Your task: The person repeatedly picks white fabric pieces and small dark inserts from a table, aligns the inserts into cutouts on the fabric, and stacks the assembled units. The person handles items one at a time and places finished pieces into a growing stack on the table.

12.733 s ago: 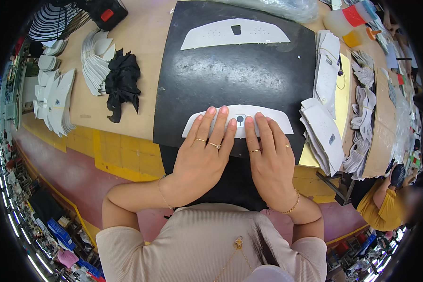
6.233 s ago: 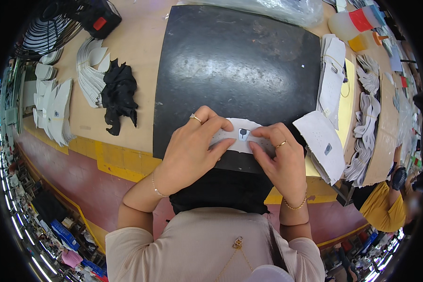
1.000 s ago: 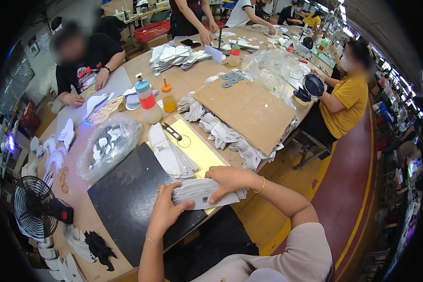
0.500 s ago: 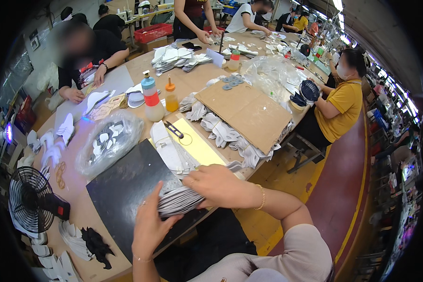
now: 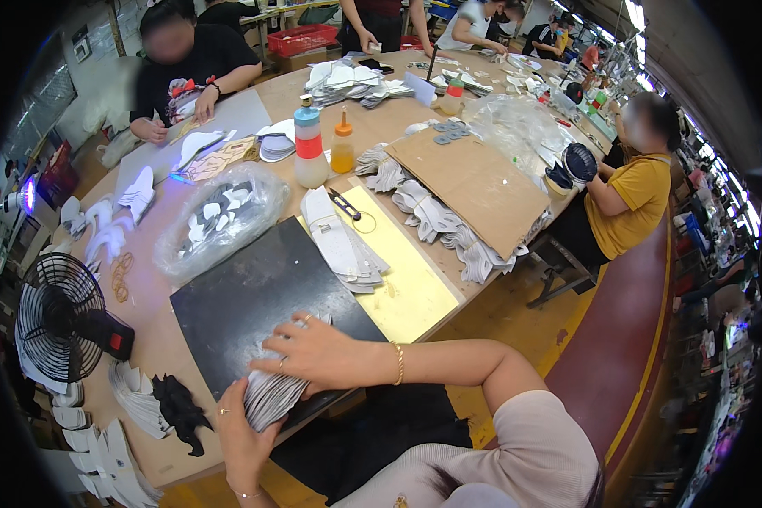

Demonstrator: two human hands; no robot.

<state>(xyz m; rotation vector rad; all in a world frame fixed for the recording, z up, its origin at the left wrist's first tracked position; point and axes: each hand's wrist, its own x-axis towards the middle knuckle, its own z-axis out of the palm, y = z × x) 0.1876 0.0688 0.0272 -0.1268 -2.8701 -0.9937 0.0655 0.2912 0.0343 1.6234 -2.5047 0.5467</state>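
Observation:
A thick stack of light grey-white cut fabric pieces [image 5: 273, 398] is between my hands, low over the near part of a black mat [image 5: 229, 309]. My left hand [image 5: 244, 440] clasps the stack's near left end, thumb on the near side. Across its top lies my right hand [image 5: 320, 354], fingers bent over the pieces and thumb along the near side. Beyond them, a banded bundle of similar pieces [image 5: 337, 241] rests partly on a yellow sheet [image 5: 411, 292]. Black thread snips [image 5: 343, 203] lie beside that bundle.
A clear bag of cut pieces [image 5: 220, 222], a pump bottle [image 5: 310, 148] and an orange-capped bottle [image 5: 342, 151] stand beyond the mat. At left is a black fan [image 5: 59, 317]. Brown cardboard [image 5: 470, 190] covers piled pieces at right. A person in yellow [image 5: 631, 195] and other co-workers sit around the table.
Both hands have brought the stack nearer and left, lower over the mat. My right hand has shifted from the stack's far right end onto its top. The view has shifted slightly.

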